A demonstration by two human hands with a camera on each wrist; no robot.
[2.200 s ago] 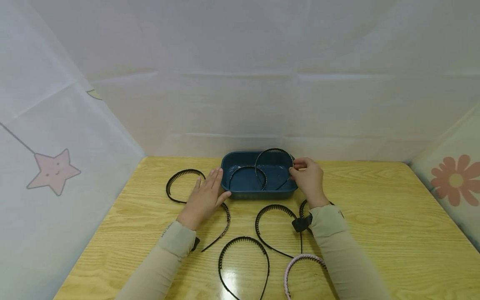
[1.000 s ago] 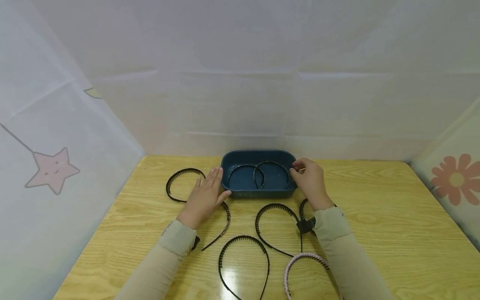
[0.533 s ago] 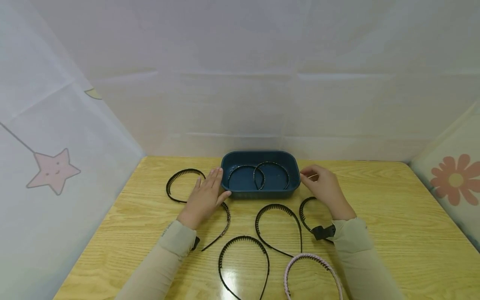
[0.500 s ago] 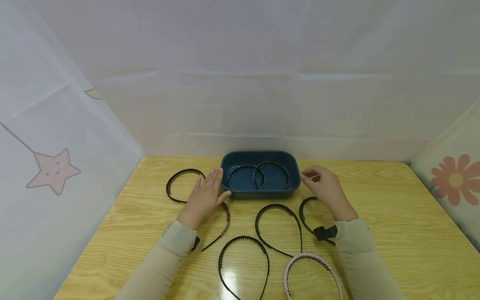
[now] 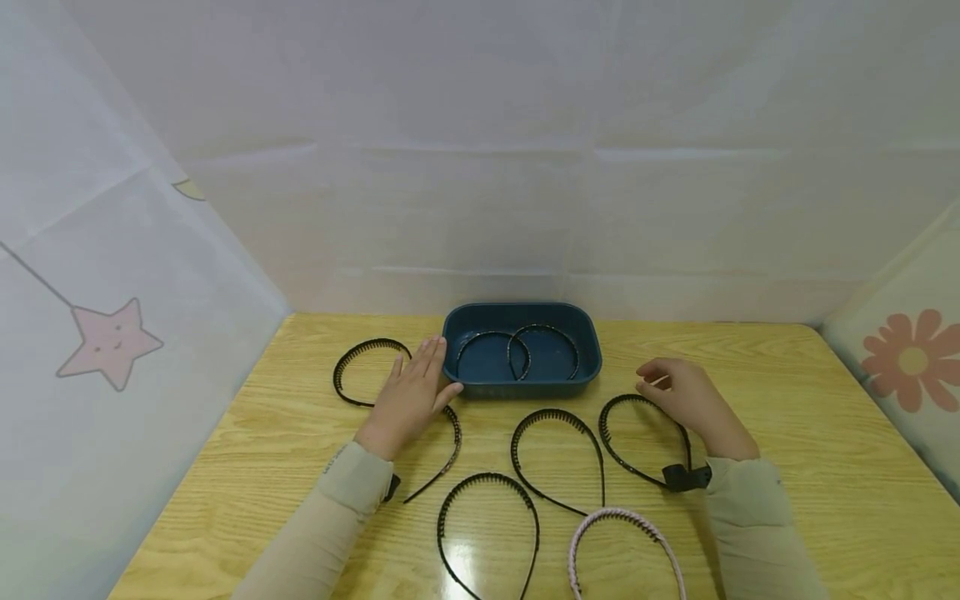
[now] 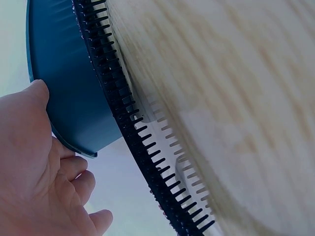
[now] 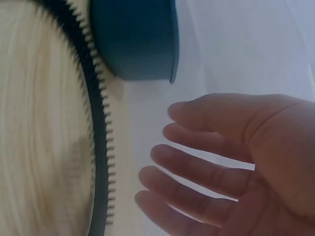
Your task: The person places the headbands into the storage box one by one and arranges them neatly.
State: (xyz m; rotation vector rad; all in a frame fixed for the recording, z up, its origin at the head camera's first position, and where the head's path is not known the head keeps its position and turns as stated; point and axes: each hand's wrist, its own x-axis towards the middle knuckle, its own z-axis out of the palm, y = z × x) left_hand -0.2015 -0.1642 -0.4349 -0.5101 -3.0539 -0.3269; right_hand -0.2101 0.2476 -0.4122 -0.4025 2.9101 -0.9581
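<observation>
My left hand rests with fairly straight fingers against the left end of a dark blue plastic basin; in the left wrist view the thumb touches its rim. Two thin dark headbands lie inside, the left headband overlapping the right headband. My right hand hovers to the right of the basin, fingers loosely bent and holding nothing, as the right wrist view shows. Just below it lies a black toothed headband. Another toothed headband lies partly hidden behind my left hand.
More headbands lie on the wooden table: a black headband at the left, a black headband before the basin, a black headband nearer, and a pink headband. A pale cloth backdrop stands behind.
My right hand lowered a headband into the basin's right side and let go of it. It then moved right and towards me, off the basin. My left hand stays put.
</observation>
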